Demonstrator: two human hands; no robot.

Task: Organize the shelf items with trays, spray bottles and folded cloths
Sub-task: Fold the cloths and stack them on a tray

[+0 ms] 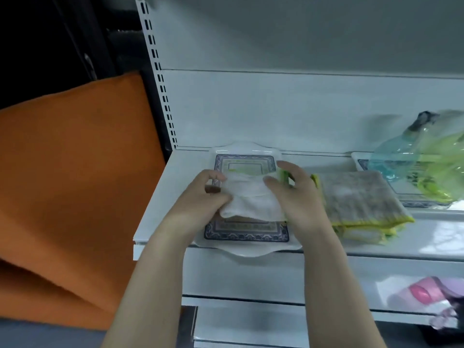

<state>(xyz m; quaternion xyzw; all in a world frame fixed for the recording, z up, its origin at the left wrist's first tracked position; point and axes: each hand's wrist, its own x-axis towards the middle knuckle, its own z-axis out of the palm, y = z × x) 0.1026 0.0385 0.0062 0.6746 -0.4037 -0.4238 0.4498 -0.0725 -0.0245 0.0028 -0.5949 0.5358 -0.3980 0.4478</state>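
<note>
Both hands on one white folded cloth [248,197], held just above the blue-bordered tray [251,249] at the shelf [173,197] front. Left hand [208,192]: fingers curled round the cloth's left edge. Right hand [293,187]: thumb on top, fingers curled at the right edge, where a green trim shows. Just right of the right hand: stack of grey cloths with yellow edging [359,197], lying on the shelf. Further right: second tray [361,162] carrying a blue spray bottle [401,151] and a green one [442,169], both blurred. Left of the left hand, off the shelf: orange fabric [75,172].
</note>
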